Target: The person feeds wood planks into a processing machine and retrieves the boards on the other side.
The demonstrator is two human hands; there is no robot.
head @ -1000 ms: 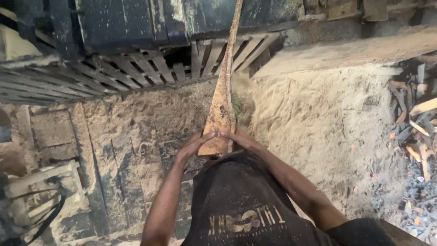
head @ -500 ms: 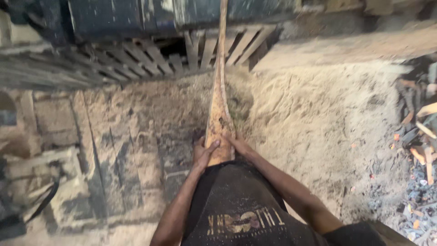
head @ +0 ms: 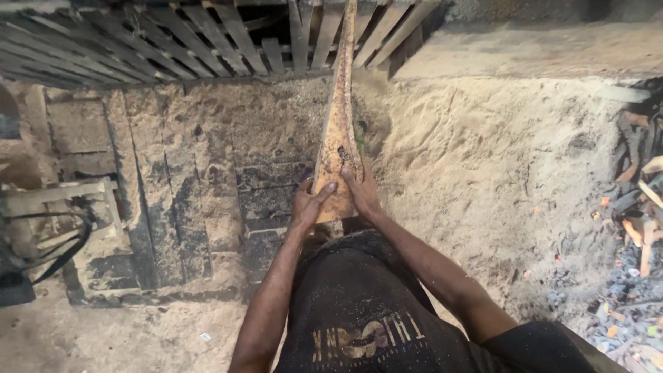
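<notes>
Long wooden plank [head: 337,138] clasped at its near end by left hand [head: 308,204] and right hand [head: 360,192], grips closed around it, far end cut off above slatted grate [head: 207,34], sandy floor [head: 497,159] below, plank's underside hidden.

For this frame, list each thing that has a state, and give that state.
Wooden slab: long, bark-edged, held lengthwise, far end reaching over the slatted platform.
Left hand: gripping the slab's near end from the left.
Right hand: pressed on the slab's near end from the right.
Slatted platform: gaps open between slats.
Sawdust pile: loose, heaped on the right.
Wood scraps: scattered at far right.
</notes>
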